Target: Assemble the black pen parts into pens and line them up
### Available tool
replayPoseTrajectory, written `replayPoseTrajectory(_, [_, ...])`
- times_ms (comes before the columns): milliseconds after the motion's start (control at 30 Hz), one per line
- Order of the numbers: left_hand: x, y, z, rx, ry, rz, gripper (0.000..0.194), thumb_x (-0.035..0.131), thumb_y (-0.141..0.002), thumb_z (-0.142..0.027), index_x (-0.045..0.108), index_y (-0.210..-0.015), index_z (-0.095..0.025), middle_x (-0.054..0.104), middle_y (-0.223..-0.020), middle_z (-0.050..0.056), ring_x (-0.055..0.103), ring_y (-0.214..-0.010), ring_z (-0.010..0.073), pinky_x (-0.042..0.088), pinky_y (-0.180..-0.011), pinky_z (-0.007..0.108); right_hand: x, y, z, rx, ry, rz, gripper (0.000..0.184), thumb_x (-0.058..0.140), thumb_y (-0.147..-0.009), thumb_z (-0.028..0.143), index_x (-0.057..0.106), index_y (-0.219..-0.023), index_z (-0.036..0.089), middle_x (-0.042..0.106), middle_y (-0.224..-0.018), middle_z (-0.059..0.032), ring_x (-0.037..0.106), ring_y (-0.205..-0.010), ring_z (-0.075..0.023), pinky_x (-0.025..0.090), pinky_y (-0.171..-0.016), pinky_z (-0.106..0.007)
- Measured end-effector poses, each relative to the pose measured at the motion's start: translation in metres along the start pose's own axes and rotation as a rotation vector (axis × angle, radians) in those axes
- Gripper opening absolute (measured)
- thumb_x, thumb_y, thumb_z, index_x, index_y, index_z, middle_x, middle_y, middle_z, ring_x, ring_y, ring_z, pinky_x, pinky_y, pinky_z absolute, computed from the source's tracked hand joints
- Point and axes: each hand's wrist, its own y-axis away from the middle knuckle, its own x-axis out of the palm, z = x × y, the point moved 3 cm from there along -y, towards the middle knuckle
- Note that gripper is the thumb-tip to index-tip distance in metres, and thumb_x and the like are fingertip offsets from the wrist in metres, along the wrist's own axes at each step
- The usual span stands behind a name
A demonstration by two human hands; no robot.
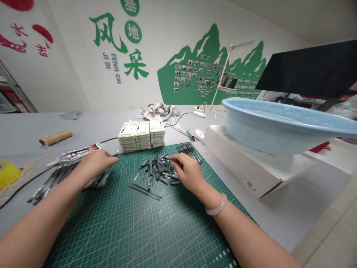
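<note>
My left hand point(97, 163) is closed in a pinch near the bunch of dark pens or refills point(60, 175) at the left. A small piece with a clear tip point(117, 152) shows at its fingertips, too small to name. With fingers bent together, my right hand point(191, 173) touches the right side of a heap of black and clear pen parts point(160, 165); what it pinches is hidden. Two thin refills point(145, 192) lie in front of the heap on the green cutting mat point(125, 230). Behind the right hand is a row of black pens point(191, 152).
Stacked small boxes point(136, 136) stand behind the mat. A labelled plastic pack point(80, 152) lies left, near a brown roll point(55, 137) and yellow tape point(9, 175). At right, a blue basin point(256, 130) rests on a white carton point(240, 167). Cloths point(158, 111) lie at the back.
</note>
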Motion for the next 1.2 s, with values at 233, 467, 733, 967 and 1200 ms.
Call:
replayPoseTrajectory(233, [0.051,0.051,-0.088,0.099,0.909,0.376,0.029,0.062,-0.075,-0.047,0.055,-0.074,-0.018,0.037,-0.050,-0.008,0.030,-0.043,0.0080,0.023,-0.047,0.024,0.035,0.011,0.022,0.401,-0.908,0.233,0.028,0.070,-0.080,0.033,0.057,-0.101,0.022,0.068,-0.089,-0.0010,0.066,-0.080,-0.0150,0.053,-0.075,-0.031])
replayPoseTrajectory(467, [0.063,0.061,-0.099,0.135,0.921,0.422,0.031,0.065,-0.077,-0.049,0.063,-0.085,-0.019,0.057,-0.061,-0.003,0.045,-0.049,0.0112,0.029,-0.049,0.024,0.038,0.015,0.027,0.560,-1.099,0.232,0.034,0.075,-0.073,0.033,0.048,-0.089,0.021,0.068,-0.069,0.0027,0.067,-0.060,-0.0139,0.055,-0.065,-0.029])
replayPoseTrajectory(733, [0.059,0.033,-0.067,0.396,0.257,0.380,0.015,0.062,-0.075,-0.036,0.068,-0.076,-0.023,0.066,-0.074,0.000,0.060,-0.073,0.0197,0.042,-0.067,0.028,0.018,0.006,0.007,0.591,-0.981,-0.093,0.027,0.070,-0.076,0.029,0.049,-0.089,0.021,0.067,-0.066,0.0026,0.062,-0.056,-0.0115,0.050,-0.056,-0.023])
replayPoseTrajectory(967, [0.068,0.047,-0.075,0.709,0.044,0.444,0.029,0.048,-0.076,-0.013,0.072,-0.085,-0.026,0.064,-0.088,0.004,0.058,-0.079,0.0181,0.041,-0.071,0.026,0.014,0.003,-0.003,0.596,-0.941,-0.172,0.029,0.071,-0.073,0.031,0.049,-0.088,0.020,0.066,-0.066,0.0016,0.061,-0.055,-0.0113,0.047,-0.053,-0.021])
replayPoseTrajectory(1200, [0.066,0.042,-0.075,0.585,0.048,0.315,0.020,0.051,-0.078,-0.020,0.069,-0.086,-0.024,0.065,-0.086,0.004,0.059,-0.080,0.0204,0.043,-0.073,0.030,0.014,0.003,-0.006,0.597,-0.940,-0.175,0.028,0.071,-0.074,0.031,0.049,-0.087,0.020,0.066,-0.066,0.0018,0.061,-0.055,-0.0111,0.047,-0.053,-0.022])
